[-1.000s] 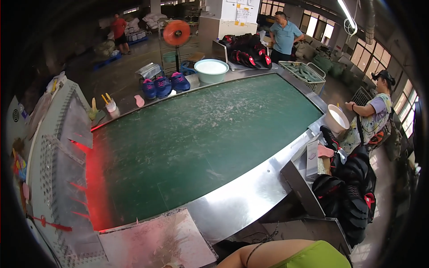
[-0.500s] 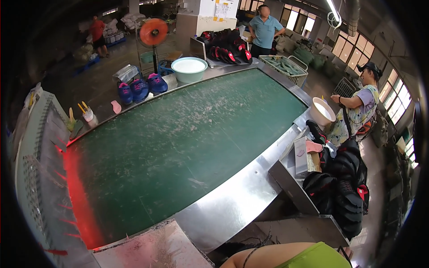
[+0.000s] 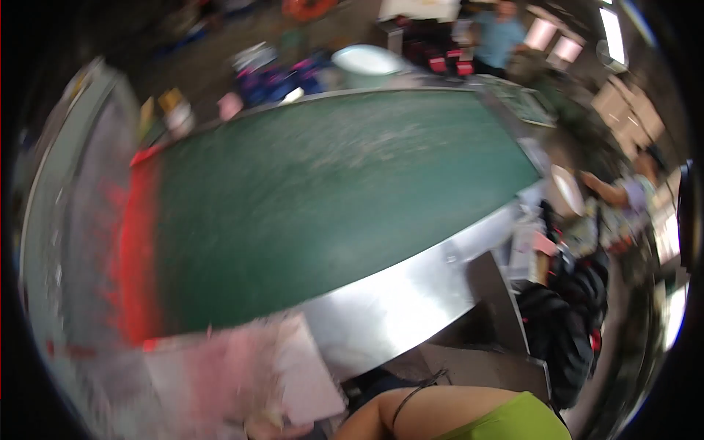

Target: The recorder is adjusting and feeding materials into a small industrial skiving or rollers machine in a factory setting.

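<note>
My bare right arm (image 3: 440,411), with a lime-green sleeve and a thin dark cord across it, bends in at the lower edge. A blurred patch of skin at the bottom, beside the pink-stained pale board (image 3: 312,370), looks like my right hand (image 3: 279,427). Its fingers are smeared and cut off by the edge, so its hold cannot be made out. No left hand shows. Beyond the board lies a wide green conveyor belt (image 3: 330,198), bare in its middle, with a red glow along its left end.
A grey machine housing (image 3: 95,154) flanks the belt's left end. Blue-purple shoes (image 3: 275,86) and a pale basin (image 3: 367,59) line the far side. At right are another basin (image 3: 566,191), a pile of black shoes (image 3: 561,323) and a person (image 3: 634,192). Another person (image 3: 499,37) stands behind.
The view has swung and blurred, shifting the far side of the belt up and right. More of the pink-stained board shows, and a patch of hand has appeared at the lower edge.
</note>
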Tool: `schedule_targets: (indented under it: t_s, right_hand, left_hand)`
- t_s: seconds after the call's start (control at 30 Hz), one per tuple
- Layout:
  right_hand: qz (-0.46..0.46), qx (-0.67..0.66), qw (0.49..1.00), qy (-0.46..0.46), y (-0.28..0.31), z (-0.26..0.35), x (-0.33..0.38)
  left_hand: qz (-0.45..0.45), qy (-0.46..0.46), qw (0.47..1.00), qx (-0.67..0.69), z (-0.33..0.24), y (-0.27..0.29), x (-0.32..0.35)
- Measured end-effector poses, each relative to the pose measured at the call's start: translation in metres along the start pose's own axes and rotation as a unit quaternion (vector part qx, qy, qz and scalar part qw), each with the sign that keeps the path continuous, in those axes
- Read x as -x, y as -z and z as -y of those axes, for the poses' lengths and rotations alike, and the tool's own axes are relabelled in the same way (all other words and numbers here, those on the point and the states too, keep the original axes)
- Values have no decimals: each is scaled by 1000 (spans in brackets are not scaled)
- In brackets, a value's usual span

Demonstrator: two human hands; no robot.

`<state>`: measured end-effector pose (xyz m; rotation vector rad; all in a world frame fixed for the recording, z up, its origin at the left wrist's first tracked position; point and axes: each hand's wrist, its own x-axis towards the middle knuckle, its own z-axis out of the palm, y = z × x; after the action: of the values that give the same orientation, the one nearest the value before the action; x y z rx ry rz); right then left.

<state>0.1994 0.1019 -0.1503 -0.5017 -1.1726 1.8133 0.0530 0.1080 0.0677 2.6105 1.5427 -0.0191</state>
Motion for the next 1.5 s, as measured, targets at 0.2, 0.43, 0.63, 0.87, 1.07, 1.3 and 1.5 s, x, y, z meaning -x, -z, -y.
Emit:
schedule_targets:
  t_s: [0.2, 0.43, 0.63, 0.87, 1.07, 1.3, 1.5]
  right_hand:
    - [43, -69, 992, -94, -88, -7, 26]
    - [-13, -211, 966, -151, -66, 0, 24]
    - [-58, -47, 997, 36, -52, 45, 28]
    - [188, 166, 964, -88, -84, 110, 27]
    - [192, 270, 937, -108, -110, 132, 18]
    - [157, 408, 898, -51, -116, 136, 32]
    - [317, 620, 718, 6, -141, 155, -23]
  left_hand:
    - [98, 15, 995, -18, 21, 20, 76]
    - [113, 57, 991, 39, 24, 18, 55]
    - [97, 120, 985, 75, 17, 42, 71]
    - [-155, 330, 929, 60, -36, 64, 191]
    - [-247, 413, 843, 241, -84, 45, 251]
    - [-331, 299, 759, 475, -63, 16, 236]
    - [-298, 236, 801, 462, -69, -7, 259]
